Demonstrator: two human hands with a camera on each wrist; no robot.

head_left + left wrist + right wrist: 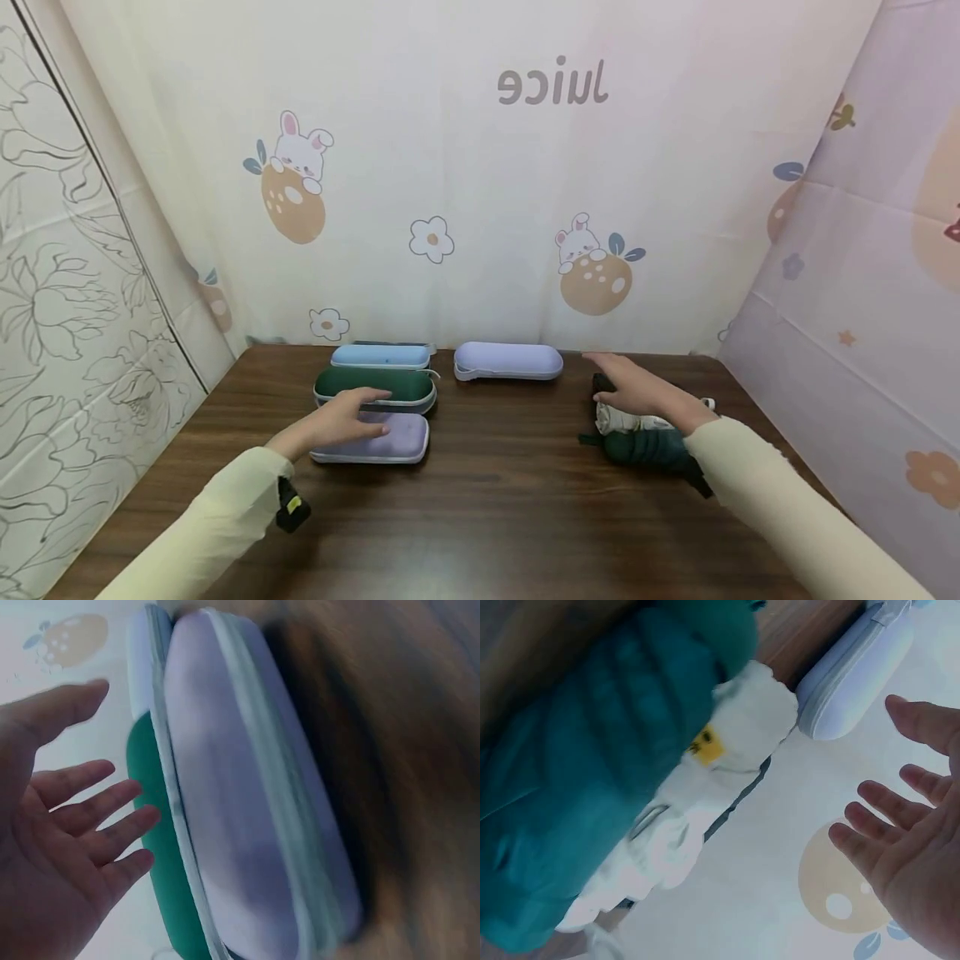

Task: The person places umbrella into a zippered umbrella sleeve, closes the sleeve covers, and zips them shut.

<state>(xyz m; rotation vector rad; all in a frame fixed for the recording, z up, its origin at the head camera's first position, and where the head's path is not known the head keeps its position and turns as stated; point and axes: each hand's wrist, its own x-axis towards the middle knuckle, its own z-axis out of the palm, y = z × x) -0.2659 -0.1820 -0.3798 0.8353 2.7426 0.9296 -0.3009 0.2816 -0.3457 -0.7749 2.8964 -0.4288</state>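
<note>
Two bare hands are hovering over the brown wooden bench [495, 525], each one holding nothing. The left hand [341, 419] is having its fingers apart and only lightly bent, above the lilac zippered case [401, 437] and the green zippered case [382, 382]; whether a fingertip is touching the green one, I cannot tell. These two cases are lying just beside each other, and a light blue case [381, 357] is lying behind them, near the printed curtain [450, 150]. One lavender zippered case [510, 360] is resting at the middle of the far edge. The right hand [641, 392] is also stretching its fingers apart, over a white folded umbrella [682, 799], which is bearing a yellow label [707, 745]. A teal folded umbrella [645, 451] is lying along the nearer side of the white one.
</note>
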